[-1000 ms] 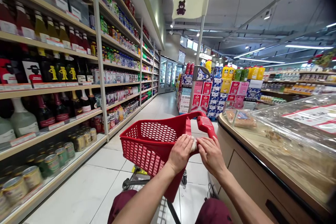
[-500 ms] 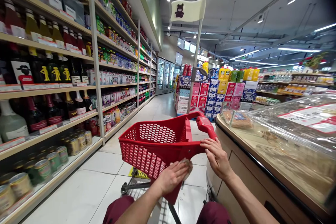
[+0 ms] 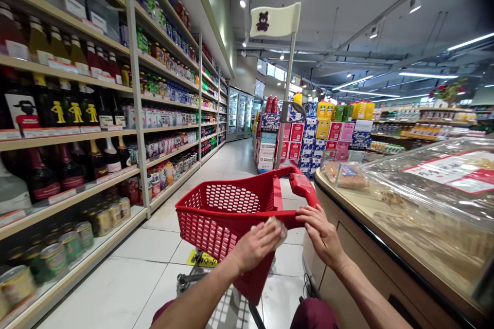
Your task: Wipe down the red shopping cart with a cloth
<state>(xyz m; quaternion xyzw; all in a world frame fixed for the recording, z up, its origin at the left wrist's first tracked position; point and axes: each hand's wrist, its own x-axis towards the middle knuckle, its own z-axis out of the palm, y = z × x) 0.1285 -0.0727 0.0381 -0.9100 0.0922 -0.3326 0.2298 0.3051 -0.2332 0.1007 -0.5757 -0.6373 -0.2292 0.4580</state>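
Note:
A red plastic shopping cart (image 3: 227, 216) stands in the aisle in front of me, its basket holding nothing I can see. My left hand (image 3: 257, 244) presses a small whitish cloth (image 3: 278, 229) against the cart's rear wall, fingers closed over it. My right hand (image 3: 318, 231) grips the red handle bar (image 3: 304, 190) at its right end. A pole with a cream flag bearing a bear (image 3: 275, 20) rises from the cart.
Shelves of bottles and cans (image 3: 77, 128) line the left side. A glass-topped counter (image 3: 405, 200) runs close on the right. Stacked boxes and juice bottles (image 3: 316, 133) stand ahead, fridges (image 3: 239, 113) at the aisle's end. White tiled floor (image 3: 127, 277) lies between.
My left hand with the cloth dropped from the handle to the cart's rear wall, then rose a little. My right hand stayed on the handle. The view drifted slightly.

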